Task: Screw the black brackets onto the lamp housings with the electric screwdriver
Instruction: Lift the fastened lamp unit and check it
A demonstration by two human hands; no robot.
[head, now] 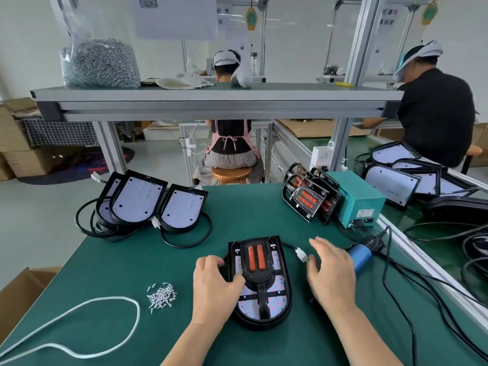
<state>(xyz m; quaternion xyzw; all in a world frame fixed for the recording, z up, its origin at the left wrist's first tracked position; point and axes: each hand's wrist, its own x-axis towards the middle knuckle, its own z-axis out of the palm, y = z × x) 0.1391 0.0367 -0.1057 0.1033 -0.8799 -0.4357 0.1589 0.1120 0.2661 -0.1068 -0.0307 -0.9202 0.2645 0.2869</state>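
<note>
Head: left hand [214,282] grips glossy black D-shaped lamp housing [264,323].

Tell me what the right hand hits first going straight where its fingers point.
Past the right hand lies bare green mat; further along, it would probably meet the stack of black brackets leaning by the teal box. Depth is unclear.

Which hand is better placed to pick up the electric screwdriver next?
Right. The right hand is open just beside the blue screwdriver lying on the mat, while the left hand grips the lamp housing at its left edge, farther away.
</note>
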